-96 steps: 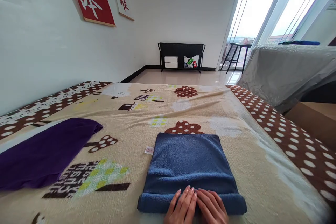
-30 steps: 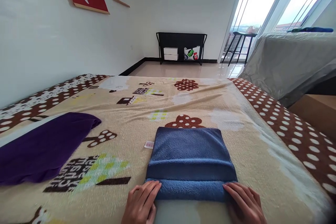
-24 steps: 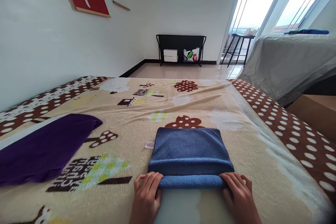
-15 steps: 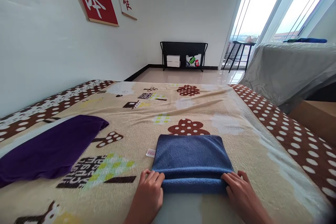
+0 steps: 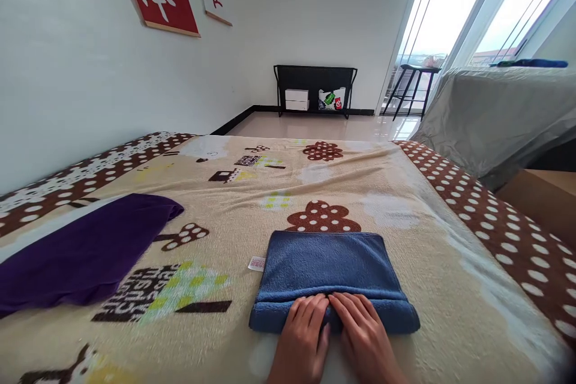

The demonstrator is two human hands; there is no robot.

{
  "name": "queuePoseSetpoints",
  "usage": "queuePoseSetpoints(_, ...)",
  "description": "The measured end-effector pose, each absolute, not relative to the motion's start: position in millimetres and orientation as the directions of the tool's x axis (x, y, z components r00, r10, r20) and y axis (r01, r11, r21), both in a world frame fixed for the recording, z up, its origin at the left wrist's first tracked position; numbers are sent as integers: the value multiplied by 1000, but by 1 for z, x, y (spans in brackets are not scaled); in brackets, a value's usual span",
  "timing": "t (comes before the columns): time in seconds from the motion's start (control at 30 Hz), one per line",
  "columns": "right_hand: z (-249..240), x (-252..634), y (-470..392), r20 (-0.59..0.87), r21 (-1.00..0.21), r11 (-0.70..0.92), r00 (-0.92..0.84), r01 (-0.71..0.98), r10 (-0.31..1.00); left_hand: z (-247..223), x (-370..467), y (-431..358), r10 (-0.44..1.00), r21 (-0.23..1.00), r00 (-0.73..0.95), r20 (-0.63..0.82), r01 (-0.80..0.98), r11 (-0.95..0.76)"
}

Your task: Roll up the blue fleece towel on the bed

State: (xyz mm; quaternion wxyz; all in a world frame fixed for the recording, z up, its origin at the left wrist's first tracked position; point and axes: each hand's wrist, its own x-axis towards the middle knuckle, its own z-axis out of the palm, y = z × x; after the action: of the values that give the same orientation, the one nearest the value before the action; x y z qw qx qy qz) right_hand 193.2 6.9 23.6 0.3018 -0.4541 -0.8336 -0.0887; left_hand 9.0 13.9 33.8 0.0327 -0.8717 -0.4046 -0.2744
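A blue towel (image 5: 333, 258) lies on the patterned blanket (image 5: 225, 216), its near edge rolled into a thick band. My left hand (image 5: 303, 330) and my right hand (image 5: 362, 330) rest side by side on the middle of that roll, fingertips almost touching. The fingers of both are curled together over the roll, with the thumbs low at its near side. A white tag (image 5: 257, 263) sticks out at the towel's left edge.
A purple cloth (image 5: 90, 252) lies on the blanket at the left. Beyond the bed stand a black rack (image 5: 315, 78) and a dark stool (image 5: 411, 87). At the right are a covered piece of furniture (image 5: 504, 108) and a cardboard box (image 5: 544, 198).
Both hands have moved inward from the ends of the towel's fold to its middle. The near edge now forms a thicker roll with its ends uncovered. The view has tilted slightly down.
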Motion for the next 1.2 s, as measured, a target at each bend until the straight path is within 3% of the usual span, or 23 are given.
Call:
queuePoseSetpoints(0.23,11,277,-13,540,-62,441,-341,896,769,24,-64,15,711,6,493,502,820,-572)
queuePoseSetpoints(0.37,12,280,-18,598,-32,359,-270,933,755,25,-52,8,725,-26,377,577,895,-445)
queuePoseSetpoints(0.6,20,206,0,585,-21,519,-410,855,700,29,27,12,608,-17,529,592,762,-647)
queuePoseSetpoints(0.83,12,248,-5,504,-8,414,-354,910,788,30,-34,16,687,-105,555,469,807,-581)
queuePoseSetpoints(1.0,-3,304,-20,534,7,290,-248,957,808,20,-75,11,737,-27,392,550,891,-454)
queuePoseSetpoints(1.2,1,318,-21,545,-33,212,-161,977,823,32,-80,15,759,89,320,567,892,-443)
